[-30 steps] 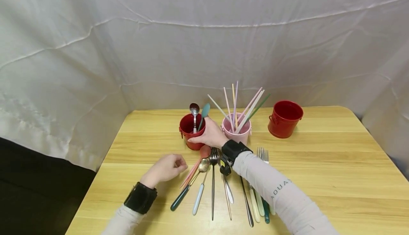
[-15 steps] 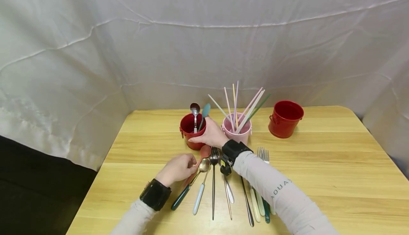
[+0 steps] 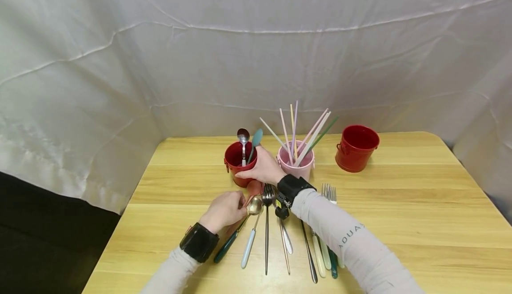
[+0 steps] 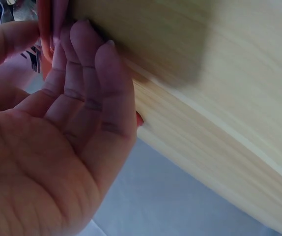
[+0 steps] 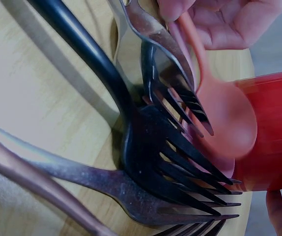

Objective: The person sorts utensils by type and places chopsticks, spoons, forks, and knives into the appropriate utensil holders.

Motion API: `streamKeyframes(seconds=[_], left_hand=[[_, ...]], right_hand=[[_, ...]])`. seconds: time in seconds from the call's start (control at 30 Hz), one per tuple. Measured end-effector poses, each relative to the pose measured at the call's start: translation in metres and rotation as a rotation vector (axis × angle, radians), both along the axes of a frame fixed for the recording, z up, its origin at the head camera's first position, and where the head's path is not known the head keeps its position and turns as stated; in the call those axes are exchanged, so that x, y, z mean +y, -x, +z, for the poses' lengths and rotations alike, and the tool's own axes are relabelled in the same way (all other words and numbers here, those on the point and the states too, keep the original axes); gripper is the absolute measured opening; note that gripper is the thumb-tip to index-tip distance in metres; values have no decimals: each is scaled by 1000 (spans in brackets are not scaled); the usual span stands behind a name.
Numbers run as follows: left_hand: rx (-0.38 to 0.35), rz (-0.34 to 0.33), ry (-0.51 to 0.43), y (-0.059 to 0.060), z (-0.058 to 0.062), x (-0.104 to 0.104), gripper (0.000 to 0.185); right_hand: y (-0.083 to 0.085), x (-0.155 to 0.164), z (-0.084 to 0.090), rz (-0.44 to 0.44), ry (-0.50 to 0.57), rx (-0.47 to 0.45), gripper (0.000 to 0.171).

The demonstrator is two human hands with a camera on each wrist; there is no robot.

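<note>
My right hand [image 3: 261, 168] grips the near side of a red metal cup [image 3: 239, 160] that holds a steel spoon and a teal spoon. Its rim also shows in the right wrist view, as does the red cup [image 5: 273, 137]. My left hand [image 3: 226, 208] pinches the handle of a salmon-pink spoon [image 3: 254, 188], whose bowl lies just in front of the cup. In the right wrist view the pink spoon [image 5: 224, 123] hangs over dark forks [image 5: 170, 162]. The left wrist view shows my curled fingers [image 4: 82, 64] against the wooden table [image 4: 219, 98].
A pink cup [image 3: 298, 164] full of pastel chopsticks stands right of the held cup; an empty red cup [image 3: 356, 148] is farther right. Several spoons, forks [image 3: 329, 192] and knives lie in a row near the front edge, including a gold spoon [image 3: 254, 205]. White cloth walls surround the table.
My left hand moved right from the bare table to the cutlery row and took hold of the pink spoon's handle. The right hand stayed on the red cup.
</note>
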State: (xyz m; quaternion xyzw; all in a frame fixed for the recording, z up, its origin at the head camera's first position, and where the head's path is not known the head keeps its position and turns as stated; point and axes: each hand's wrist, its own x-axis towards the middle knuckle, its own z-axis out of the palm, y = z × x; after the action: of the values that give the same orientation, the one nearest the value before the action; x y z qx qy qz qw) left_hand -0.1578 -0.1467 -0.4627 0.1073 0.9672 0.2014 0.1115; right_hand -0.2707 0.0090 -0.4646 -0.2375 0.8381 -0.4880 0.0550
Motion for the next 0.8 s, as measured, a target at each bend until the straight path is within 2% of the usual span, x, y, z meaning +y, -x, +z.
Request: streamKeyframes(seconds=[0.17, 0.4, 0.8], left_hand=[[-3, 33, -5, -4, 0, -7, 11], [24, 34, -20, -14, 2, -22, 14], [-81, 114, -76, -38, 10, -54, 14]], right_hand=[[0, 0, 1, 1, -2, -8, 88], [0, 0, 2, 19, 9, -14, 85], [-1, -1, 3, 35, 19, -15, 83]])
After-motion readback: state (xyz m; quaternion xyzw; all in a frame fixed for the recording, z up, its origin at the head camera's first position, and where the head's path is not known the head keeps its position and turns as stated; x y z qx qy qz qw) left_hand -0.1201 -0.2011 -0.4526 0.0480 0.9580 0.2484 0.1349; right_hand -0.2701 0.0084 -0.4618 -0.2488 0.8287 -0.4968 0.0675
